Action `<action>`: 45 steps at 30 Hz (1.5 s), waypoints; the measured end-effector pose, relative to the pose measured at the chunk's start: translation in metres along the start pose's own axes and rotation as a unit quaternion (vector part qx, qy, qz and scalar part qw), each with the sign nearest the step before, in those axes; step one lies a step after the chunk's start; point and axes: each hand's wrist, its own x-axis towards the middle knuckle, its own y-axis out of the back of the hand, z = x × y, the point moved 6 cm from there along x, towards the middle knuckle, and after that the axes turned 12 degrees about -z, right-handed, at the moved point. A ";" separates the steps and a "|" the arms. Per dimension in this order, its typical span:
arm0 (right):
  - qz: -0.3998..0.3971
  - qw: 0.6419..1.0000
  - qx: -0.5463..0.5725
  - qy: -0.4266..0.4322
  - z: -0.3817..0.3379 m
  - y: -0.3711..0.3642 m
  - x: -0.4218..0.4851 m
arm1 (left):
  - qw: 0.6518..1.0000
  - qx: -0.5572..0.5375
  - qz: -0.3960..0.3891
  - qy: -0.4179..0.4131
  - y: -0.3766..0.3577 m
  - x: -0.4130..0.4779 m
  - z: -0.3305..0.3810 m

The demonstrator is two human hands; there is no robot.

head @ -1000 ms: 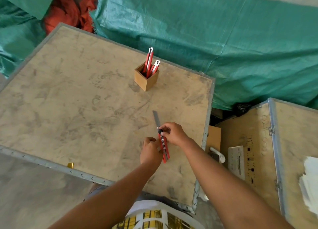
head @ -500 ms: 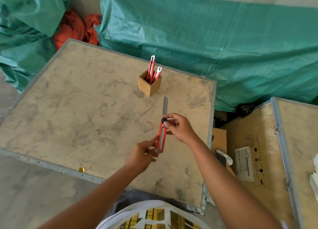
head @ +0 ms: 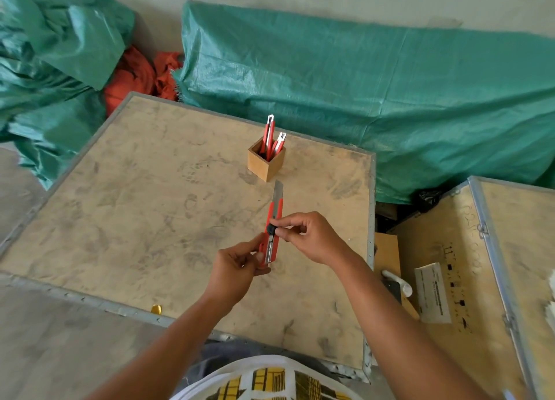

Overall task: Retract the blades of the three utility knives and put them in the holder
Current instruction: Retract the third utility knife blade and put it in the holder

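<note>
Head view shows the third utility knife [head: 274, 228] held above the wooden table [head: 126, 207], and the main risk is its blade [head: 277, 190], which protrudes bare from the front of the red body and points at the holder [head: 265, 162] just beyond it. If the black slider [head: 272, 229] sticks or its lock is not released, a harder pull could make the fingers slip along the body toward the steel, or jerk the knife out of the light rear grip. Putting it into the holder with the tip exposed would fail the task and could nick a finger, since two knives [head: 271, 138] already stand upright in that box and leave little room. The left hand [head: 237, 272] is clenched around the tail end of the knife, thumb and fingers pinching it from the side, forearm reaching in from below. The right hand [head: 306, 237] comes from the right with the wrist bent inward, its thumb and forefinger nipping the slider while the other fingers curl loosely. Both hands float above the table, near its right half. My judgement is that the retraction is partly done, with only the last knife left to stow.
</note>
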 end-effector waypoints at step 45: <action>0.149 0.987 0.052 0.041 -0.027 0.024 0.023 | 0.998 -0.010 -0.036 -0.057 0.019 0.049 0.054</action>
